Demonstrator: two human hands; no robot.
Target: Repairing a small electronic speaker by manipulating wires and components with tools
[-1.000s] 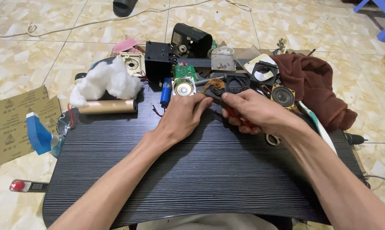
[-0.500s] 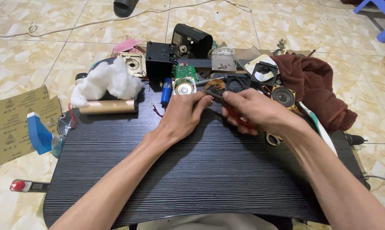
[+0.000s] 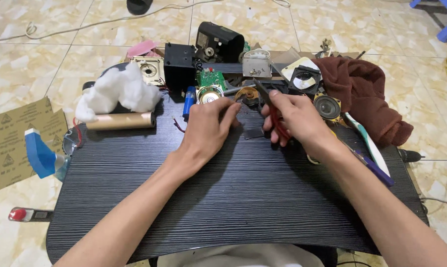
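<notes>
Your two hands rest near the back of the black ribbed table top [image 3: 233, 198], the left hand [image 3: 207, 129] just left of the right hand [image 3: 295, 121]. Your right hand holds the red-handled pliers [image 3: 275, 114]. Behind your left hand lies the round silver speaker [image 3: 209, 94]. At the far left, the white fluffy cotton wad [image 3: 117, 91] sits behind the brown paper roll [image 3: 120, 121]. The dark red cloth [image 3: 366, 96] lies at the far right.

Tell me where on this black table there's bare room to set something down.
The near half of the black table is bare, between the two forearms and out to both side edges. The far edge is crowded: white stuffing, cardboard tube, speakers, brown cloth, around the left hand and right hand.
</notes>
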